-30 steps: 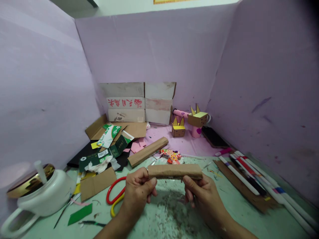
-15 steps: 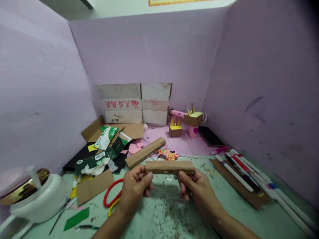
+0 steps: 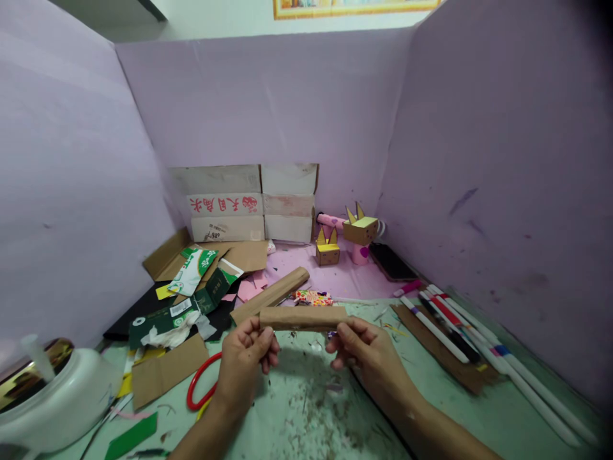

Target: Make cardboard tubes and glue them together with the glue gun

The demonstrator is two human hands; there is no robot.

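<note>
A folded strip of brown cardboard (image 3: 303,317) is held level above the green tabletop. My left hand (image 3: 249,351) pinches its left end between thumb and fingers. At its right end my right hand (image 3: 361,348) grips with thumb and fingers. Just behind it a longer folded cardboard piece (image 3: 272,295) lies slanted on the table. A wrapper with a bright flowered pattern (image 3: 313,298) rests beyond the strip. Scissors with red and yellow handles (image 3: 195,386) lie by my left forearm, partly hidden by it.
Cardboard scraps (image 3: 170,370) and packaging (image 3: 165,319) crowd the left, beside a white pot-like vessel (image 3: 67,390). Two small cardboard heads with yellow ears (image 3: 327,254) stand at the back near a phone (image 3: 393,262). Several markers (image 3: 435,329) lie on the right. Lilac panels (image 3: 268,102) enclose the table.
The view has turned slightly to the right, so the things appear further left. Both hands still grip the cardboard strip, with the right hand now nearer its very end.
</note>
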